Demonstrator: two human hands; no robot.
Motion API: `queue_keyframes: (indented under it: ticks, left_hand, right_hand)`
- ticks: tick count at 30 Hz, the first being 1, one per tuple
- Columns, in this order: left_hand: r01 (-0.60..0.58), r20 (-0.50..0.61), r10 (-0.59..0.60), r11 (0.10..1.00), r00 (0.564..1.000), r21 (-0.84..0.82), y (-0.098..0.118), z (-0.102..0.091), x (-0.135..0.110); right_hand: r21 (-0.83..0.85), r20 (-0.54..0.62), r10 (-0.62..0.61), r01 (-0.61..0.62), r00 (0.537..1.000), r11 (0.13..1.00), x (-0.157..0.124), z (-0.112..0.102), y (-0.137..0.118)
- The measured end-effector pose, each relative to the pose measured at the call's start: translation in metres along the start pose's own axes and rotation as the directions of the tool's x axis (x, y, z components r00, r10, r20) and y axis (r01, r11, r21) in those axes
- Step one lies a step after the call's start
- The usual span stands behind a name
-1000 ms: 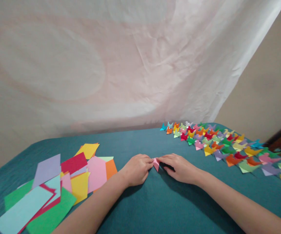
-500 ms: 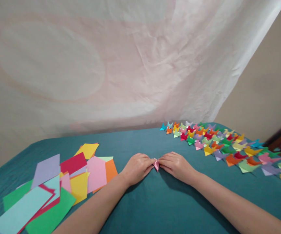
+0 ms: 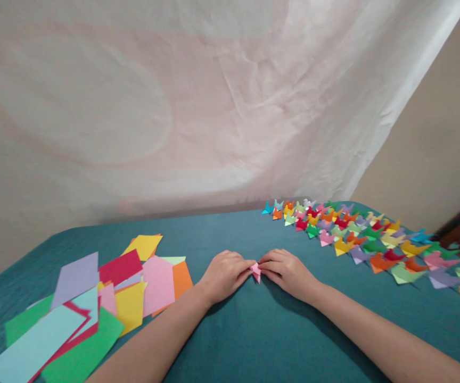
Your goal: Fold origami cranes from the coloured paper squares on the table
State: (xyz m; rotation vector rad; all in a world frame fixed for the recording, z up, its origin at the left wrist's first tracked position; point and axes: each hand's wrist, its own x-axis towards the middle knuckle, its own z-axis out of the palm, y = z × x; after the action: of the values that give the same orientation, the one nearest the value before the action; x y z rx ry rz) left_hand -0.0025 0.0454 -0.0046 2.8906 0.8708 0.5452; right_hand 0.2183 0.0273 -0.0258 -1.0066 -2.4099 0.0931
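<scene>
My two hands meet almost fingertip to fingertip over the tabletop, with a small pink folded paper between them. My left hand is curled nearly closed, thumb and fingers pinching the paper's left side; my right hand is bent the same way, its fingertips drawn together on the right side. A narrow point of the paper shows between my fingertips, aimed back toward me. Left of my left hand lies a loose spread of flat sheets, overlapping: an orange sheet nearest, a large pink sheet partly over it, then a red sheet and a purple sheet farther out. A pale blue sheet and a green sheet lie beyond my left forearm, closer to me. To the right of and past my right hand, many paper birds stand in close rows, in mixed colours. Ahead of both hands, a creased pale cloth hangs behind the tabletop.
</scene>
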Motion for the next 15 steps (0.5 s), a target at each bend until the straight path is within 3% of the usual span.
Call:
queue_keyframes:
  ticks: [10,15]
  left_hand:
    - [0.134,-0.043,-0.14,0.983,0.989,-0.128,-0.003,0.006,0.003]
    - [0.207,-0.042,-0.218,0.96,0.975,-0.188,0.0,0.006,0.006]
  right_hand:
    - [0.257,-0.067,0.199,-0.176,0.978,0.95,0.007,0.006,-0.002]
    - [0.28,-0.086,0.261,-0.228,0.962,0.932,0.009,0.013,0.002]
